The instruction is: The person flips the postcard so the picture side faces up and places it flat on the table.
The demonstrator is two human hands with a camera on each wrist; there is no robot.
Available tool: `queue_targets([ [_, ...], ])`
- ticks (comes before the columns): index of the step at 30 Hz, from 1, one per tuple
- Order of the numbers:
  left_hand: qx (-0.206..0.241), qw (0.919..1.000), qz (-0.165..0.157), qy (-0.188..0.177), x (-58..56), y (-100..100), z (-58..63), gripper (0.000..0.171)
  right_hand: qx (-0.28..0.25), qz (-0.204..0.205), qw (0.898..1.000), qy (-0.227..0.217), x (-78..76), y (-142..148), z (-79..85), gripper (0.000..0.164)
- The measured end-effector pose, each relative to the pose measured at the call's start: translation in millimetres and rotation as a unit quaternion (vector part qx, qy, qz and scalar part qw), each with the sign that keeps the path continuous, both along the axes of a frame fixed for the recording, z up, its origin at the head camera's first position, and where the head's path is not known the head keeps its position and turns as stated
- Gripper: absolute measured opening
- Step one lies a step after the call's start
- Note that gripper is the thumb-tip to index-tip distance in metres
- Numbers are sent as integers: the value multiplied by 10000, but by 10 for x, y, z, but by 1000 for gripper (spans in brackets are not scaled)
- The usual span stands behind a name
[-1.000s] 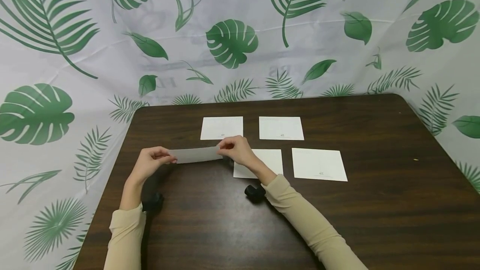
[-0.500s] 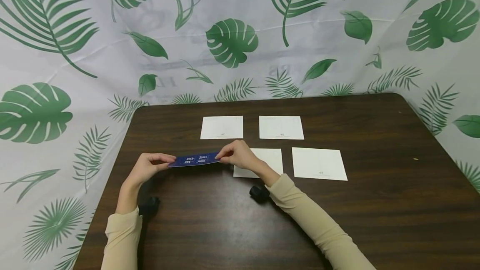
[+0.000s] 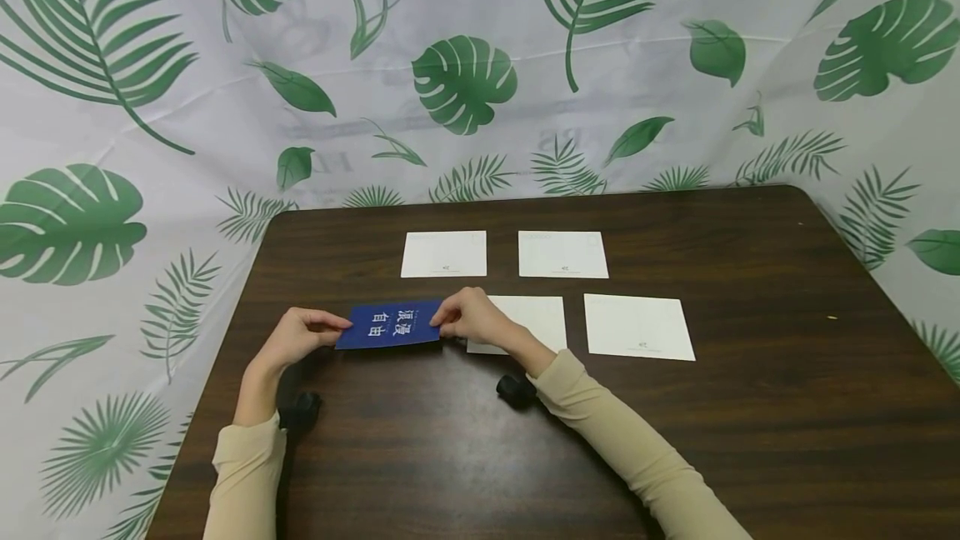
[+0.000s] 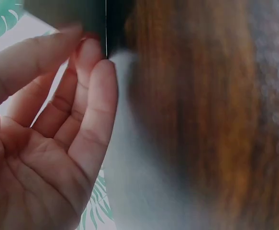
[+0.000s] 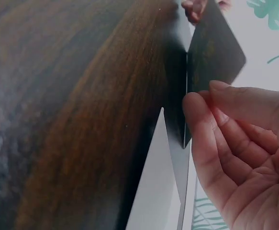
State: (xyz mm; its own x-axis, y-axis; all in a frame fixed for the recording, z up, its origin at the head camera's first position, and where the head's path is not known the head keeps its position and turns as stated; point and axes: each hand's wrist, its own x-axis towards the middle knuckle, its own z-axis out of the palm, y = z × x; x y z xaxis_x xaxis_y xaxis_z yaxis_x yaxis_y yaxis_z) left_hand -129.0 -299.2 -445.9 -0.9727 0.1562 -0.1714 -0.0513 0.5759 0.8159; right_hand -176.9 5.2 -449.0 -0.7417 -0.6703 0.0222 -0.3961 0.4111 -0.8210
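Observation:
A dark blue card (image 3: 388,325) with white characters, which read sideways from the head, hangs level a little above the table's left part. My left hand (image 3: 296,344) pinches its left end between thumb and fingers. At the other end, my right hand (image 3: 476,319) pinches the card's right edge. In the left wrist view the left hand (image 4: 58,124) has the card's dark edge at its fingertips. The right wrist view shows the right hand (image 5: 239,143) holding the card (image 5: 213,52) by thumb and forefinger.
Two white cards, back left (image 3: 444,254) and back right (image 3: 563,254), lie flat on the brown table (image 3: 750,273). In front are a white card (image 3: 536,319), partly behind my right hand, and another white card (image 3: 639,327). A leaf-print cloth (image 3: 480,157) hangs behind.
The card has tipped over between my hands: first its pale side showed, then a narrow blue strip, now most of its blue face. Both hands have come slightly lower and nearer.

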Motion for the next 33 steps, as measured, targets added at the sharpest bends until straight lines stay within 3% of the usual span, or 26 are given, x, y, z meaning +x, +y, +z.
queue_targets([
  [5,-188,9998,-35,-51,-4,13,-8,21,112,34,9999,-26,13,-19,1,13],
  [16,-1081,9925,-74,562,-17,111,39,11,499,53,9987,-28,25,-62,2,18],
  [27,-1375,9852,-168,1011,-91,166,-7,4,654,-66,9977,-170,18,-91,10,14],
  [33,-1476,9839,-147,1001,-90,204,-1,7,746,-154,9969,-182,24,-127,29,12],
])
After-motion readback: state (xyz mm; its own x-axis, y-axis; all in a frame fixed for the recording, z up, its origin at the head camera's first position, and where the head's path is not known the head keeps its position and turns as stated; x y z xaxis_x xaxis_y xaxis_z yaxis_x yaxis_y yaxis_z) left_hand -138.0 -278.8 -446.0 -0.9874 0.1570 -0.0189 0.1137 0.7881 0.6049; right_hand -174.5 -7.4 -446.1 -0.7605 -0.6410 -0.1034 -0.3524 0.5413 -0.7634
